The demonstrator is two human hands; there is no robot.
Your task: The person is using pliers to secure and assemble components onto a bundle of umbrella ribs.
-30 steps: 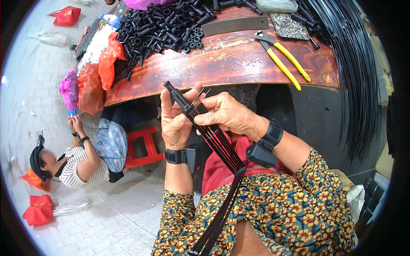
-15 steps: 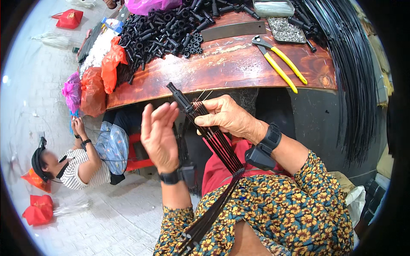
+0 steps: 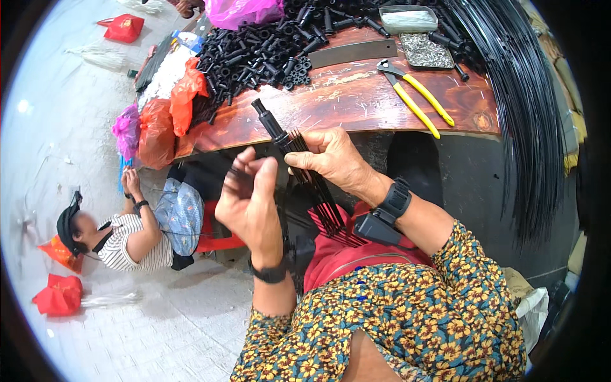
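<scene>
My right hand (image 3: 340,159) pinches a bundle of thin black ribs just below a black plastic hub, which look like an umbrella frame (image 3: 275,127). The hub tilts up and left toward the table edge, and the ribs (image 3: 324,204) slant down over my lap, their lower ends fanned apart. Left of the hub is my left hand (image 3: 252,204), raised with its fingers partly curled. Motion smears those fingers, and dark streaks cross them, so whether they grip anything is unclear.
On the wooden table (image 3: 356,105) lie yellow-handled pliers (image 3: 423,102), a flat metal bar (image 3: 353,54), a tray of small metal pieces (image 3: 425,51) and a heap of black plastic parts (image 3: 254,60). Long black rods (image 3: 528,127) hang at right. A person (image 3: 137,235) sits at left.
The ribs' long lower ends no longer trail down across my floral top. My left hand has gone from flat fingers to curled, blurred ones. My right hand keeps its pinch on the frame.
</scene>
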